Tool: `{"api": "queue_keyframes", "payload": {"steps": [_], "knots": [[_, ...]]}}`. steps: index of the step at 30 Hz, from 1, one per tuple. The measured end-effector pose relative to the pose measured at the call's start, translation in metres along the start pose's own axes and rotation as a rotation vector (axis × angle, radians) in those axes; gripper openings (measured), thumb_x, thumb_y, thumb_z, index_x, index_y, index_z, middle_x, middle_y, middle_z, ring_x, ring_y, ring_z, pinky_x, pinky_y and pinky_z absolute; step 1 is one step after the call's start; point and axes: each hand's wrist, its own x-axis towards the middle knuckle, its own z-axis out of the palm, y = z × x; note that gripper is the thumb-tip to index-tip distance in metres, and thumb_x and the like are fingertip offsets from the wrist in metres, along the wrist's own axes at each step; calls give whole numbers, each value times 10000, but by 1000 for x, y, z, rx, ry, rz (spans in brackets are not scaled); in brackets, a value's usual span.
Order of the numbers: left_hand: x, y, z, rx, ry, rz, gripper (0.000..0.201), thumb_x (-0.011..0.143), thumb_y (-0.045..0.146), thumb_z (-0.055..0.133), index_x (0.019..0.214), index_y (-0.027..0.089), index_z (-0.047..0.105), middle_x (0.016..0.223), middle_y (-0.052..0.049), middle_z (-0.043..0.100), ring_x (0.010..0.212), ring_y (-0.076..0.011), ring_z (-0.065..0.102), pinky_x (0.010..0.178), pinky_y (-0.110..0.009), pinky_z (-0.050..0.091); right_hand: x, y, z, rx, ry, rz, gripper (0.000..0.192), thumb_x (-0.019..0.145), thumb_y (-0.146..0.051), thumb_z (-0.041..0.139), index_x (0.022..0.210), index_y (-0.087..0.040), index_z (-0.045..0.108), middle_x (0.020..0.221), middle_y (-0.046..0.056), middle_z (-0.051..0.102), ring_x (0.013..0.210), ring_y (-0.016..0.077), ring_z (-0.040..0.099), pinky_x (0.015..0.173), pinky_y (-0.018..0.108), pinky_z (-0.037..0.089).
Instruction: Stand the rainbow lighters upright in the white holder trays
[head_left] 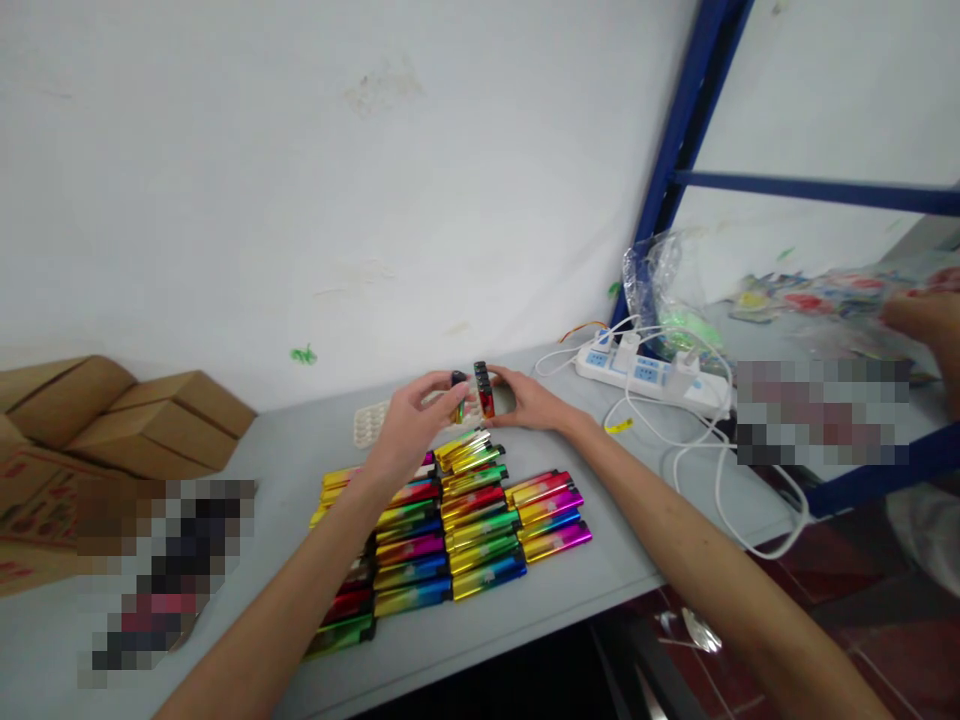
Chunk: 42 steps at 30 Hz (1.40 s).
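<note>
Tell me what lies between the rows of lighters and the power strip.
Bare grey table, crossed by the right forearm; a small yellow scrap lies near the power strip. Lighters stop short. Head view.

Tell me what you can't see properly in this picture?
All in the head view:
- Left hand and right hand: small, far lighters between them; the grip is unclear.
- Rows of lighters: the left forearm covers part of the left rows.
- Left of the table: a pixelated patch hides what lies there.
- By the power strip: another pixelated patch.
- Another person's hand: cut off by the right edge.
</note>
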Motion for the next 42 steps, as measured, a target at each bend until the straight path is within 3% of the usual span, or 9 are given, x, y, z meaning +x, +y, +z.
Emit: {"api": "queue_keyframes", "payload": {"steps": [4, 11, 19, 30, 33, 36, 38, 40, 42], "knots": [[33, -8, -20, 213, 118, 148, 426, 674, 481, 869, 918, 155, 743, 919, -83, 754, 846, -224, 700, 809, -354, 583, -1, 2, 0, -20, -8, 25, 967, 703, -443, 869, 1499, -150, 407, 1395, 200, 599, 1189, 324, 630, 1046, 507, 492], [72, -27, -27, 501, 65, 272, 360, 702, 468, 838, 875, 167, 744, 849, -75, 763, 828, -240, 722, 845, -360, 563, -1, 8, 2, -2, 0, 13, 965, 701, -450, 869, 1502, -176, 407, 1399, 185, 594, 1187, 317, 621, 1038, 510, 490], [79, -41, -21, 498, 37, 244, 389, 741, 509, 792, 916, 171, 715, 875, -95, 765, 838, -260, 733, 780, -388, 601, -2, 4, 0, -18, -15, 28, 958, 708, -430, 867, 1502, -160, 402, 1390, 193, 595, 1195, 334, 616, 1042, 521, 480], [82, -45, -26, 659, -147, 208, 229, 793, 376, 727, 908, 179, 712, 840, -96, 790, 827, -287, 758, 812, -397, 580, -2, 5, 0, -33, -15, 20, 952, 713, -434, 866, 1494, -147, 404, 1370, 193, 609, 1189, 329, 620, 1042, 515, 481], [75, -42, -32, 669, -191, 187, 339, 789, 381, 733, 1051, 168, 703, 966, -110, 796, 931, -296, 753, 874, -420, 577, -1, 6, 1, -8, -7, 1, 958, 705, -443, 871, 1494, -155, 409, 1382, 186, 607, 1192, 326, 621, 1045, 510, 483], [51, -29, -30, 798, -40, 309, 475, 835, 388, 713, 1245, 162, 632, 1258, -143, 714, 1167, -294, 671, 1037, -459, 498, -1, 7, 1, -5, -1, -7, 952, 708, -454, 867, 1495, -170, 412, 1395, 178, 602, 1186, 322, 626, 1040, 505, 492], [25, -18, -20, 901, 49, 415, 403, 876, 378, 687, 1215, 163, 646, 1250, -133, 706, 1151, -275, 661, 1049, -454, 484, -1, 8, 1, -14, 2, -9, 933, 718, -445, 861, 1495, -185, 414, 1395, 169, 604, 1185, 320, 628, 1045, 505, 489], [-4, -10, -2, 933, -64, 466, 250, 918, 351, 655, 1097, 180, 692, 1093, -88, 742, 1025, -239, 684, 970, -404, 520, -2, 9, 1, -28, 2, -9, 916, 728, -427, 855, 1494, -187, 413, 1385, 167, 609, 1185, 317, 628, 1048, 499, 487], [-30, -7, 19, 972, -294, 474, 183, 942, 331, 636, 1012, 186, 721, 1020, -68, 745, 1011, -233, 672, 959, -389, 511, -2, 10, 2, -49, 3, -1, 924, 725, -421, 857, 1495, -174, 410, 1366, 175, 616, 1169, 318, 634, 1036, 495, 493]]}}
